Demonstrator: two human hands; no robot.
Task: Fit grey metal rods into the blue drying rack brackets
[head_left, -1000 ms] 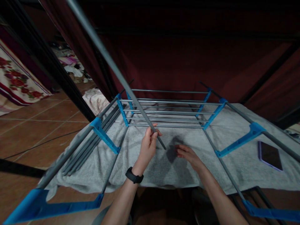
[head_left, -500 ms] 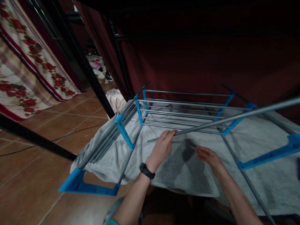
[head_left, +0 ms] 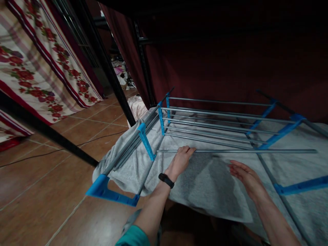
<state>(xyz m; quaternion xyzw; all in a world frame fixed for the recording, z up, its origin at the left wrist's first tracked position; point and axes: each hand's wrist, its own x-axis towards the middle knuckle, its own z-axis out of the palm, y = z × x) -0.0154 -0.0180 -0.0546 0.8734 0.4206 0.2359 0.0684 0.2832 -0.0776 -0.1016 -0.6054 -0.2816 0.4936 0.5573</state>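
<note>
Head view: main change is the long, thin grey metal rod (head_left: 243,150). One second ago it slanted steeply up to the left, half a second ago it pointed up to the right; now it lies almost level across the frame's width, close to parallel with the thin grey metal crossbars (head_left: 217,113) behind it. Judgement: it seems lined up with the frame rather than merely being turned about. Its left end sits beside the slim grey lower side tube (head_left: 146,176), near a bright blue plastic bracket (head_left: 146,141); contact there can't be told. Right end reaches past the opposite side tube.

Left hand (head_left: 180,160) grasps the rod, nearer its left end. Right hand (head_left: 246,176) is released, fingers loosely bent, below the rod and apart from it; nothing clear in it, too blurred to rule out something tiny at the fingertips. View has swung left as well, more of the red-and-cream floral curtain (head_left: 38,68) showing.

More loose grey rods (head_left: 135,144) lie bundled at left on the fuzzy grey cloth (head_left: 212,201).

Writing: no brand, label or lettering readable on rods, brackets or the black wristband (head_left: 166,180).
</note>
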